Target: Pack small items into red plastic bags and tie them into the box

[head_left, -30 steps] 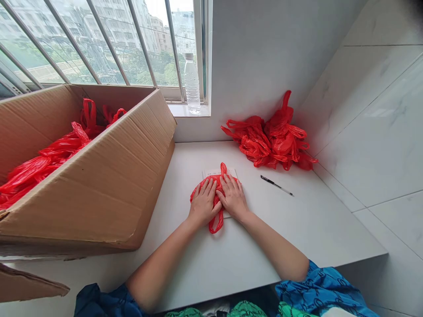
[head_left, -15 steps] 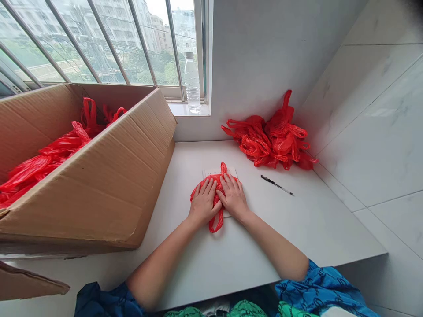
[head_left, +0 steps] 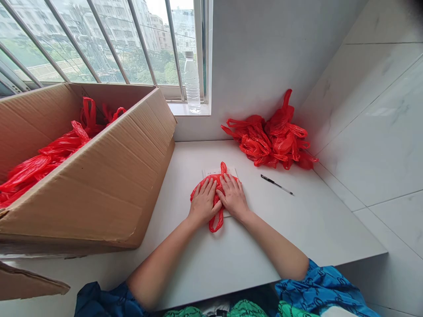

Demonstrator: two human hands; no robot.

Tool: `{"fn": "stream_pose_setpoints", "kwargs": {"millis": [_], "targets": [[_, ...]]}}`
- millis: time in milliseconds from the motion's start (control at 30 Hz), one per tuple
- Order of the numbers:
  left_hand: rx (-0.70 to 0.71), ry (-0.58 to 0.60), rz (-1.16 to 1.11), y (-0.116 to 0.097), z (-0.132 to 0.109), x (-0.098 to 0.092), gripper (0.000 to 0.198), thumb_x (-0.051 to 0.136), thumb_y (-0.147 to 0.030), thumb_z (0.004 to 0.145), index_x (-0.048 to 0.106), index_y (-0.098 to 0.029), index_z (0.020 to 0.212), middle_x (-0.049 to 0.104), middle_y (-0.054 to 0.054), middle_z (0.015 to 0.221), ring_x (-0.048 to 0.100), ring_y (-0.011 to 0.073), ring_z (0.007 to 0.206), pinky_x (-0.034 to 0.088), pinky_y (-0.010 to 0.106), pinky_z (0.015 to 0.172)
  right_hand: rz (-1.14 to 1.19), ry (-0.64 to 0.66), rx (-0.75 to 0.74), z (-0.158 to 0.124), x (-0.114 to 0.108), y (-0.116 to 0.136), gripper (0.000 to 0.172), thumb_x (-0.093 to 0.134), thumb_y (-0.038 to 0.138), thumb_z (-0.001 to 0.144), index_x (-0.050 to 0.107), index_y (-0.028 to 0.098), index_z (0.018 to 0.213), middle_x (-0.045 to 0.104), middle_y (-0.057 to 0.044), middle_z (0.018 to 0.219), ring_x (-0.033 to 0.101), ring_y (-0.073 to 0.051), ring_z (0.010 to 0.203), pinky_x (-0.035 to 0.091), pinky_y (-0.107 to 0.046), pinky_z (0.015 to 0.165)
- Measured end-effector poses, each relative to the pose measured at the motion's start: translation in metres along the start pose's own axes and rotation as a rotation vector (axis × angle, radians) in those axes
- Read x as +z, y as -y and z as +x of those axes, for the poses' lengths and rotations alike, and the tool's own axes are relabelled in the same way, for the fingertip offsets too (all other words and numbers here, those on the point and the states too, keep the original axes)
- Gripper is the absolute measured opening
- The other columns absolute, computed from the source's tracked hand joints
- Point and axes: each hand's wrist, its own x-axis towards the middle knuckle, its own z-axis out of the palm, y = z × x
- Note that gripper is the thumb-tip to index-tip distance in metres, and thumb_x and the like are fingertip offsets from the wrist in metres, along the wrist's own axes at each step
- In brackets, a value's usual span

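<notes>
My left hand [head_left: 204, 203] and my right hand [head_left: 234, 198] lie flat side by side, pressing down on a flattened red plastic bag [head_left: 216, 181]. Neither hand grips it. The bag's handle loops stick out above and below my hands. Under the bag is a white sheet of paper or card [head_left: 218, 172], mostly hidden, with only its far edge showing. A loose heap of red plastic bags [head_left: 269, 141] lies in the far corner of the white counter [head_left: 297, 224].
A black pen [head_left: 276, 185] lies right of my hands. A large open cardboard box [head_left: 82, 193] at left holds more red bags. A plastic water bottle [head_left: 192, 83] stands on the window sill. Tiled walls bound the counter at right and back.
</notes>
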Motion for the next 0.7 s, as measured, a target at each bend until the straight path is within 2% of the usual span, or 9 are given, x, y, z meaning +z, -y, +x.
{"fn": "stream_pose_setpoints", "kwargs": {"millis": [367,700], "targets": [[-0.008,0.031,-0.011,0.0002,0.0007,0.0,0.065,0.042,-0.039,0.095,0.033,-0.012,0.154,0.027,0.006,0.161,0.022,0.027,0.151,0.019,0.049,0.125,0.003,-0.003,0.002,-0.0003,-0.0008,0.0007,0.057,0.032,0.045,0.103,0.038,0.016,0.152,0.033,-0.008,0.16,0.027,-0.027,0.148,0.017,-0.05,0.122],[0.001,0.004,-0.013,0.0017,-0.0006,0.0022,0.065,0.042,-0.038,0.094,0.034,-0.012,0.153,0.03,0.007,0.16,0.024,0.0277,0.15,0.021,0.05,0.124,-0.017,0.014,0.008,-0.0004,-0.0023,0.0013,0.056,0.032,0.045,0.104,0.037,0.017,0.152,0.032,-0.007,0.161,0.026,-0.026,0.148,0.018,-0.049,0.122]]}}
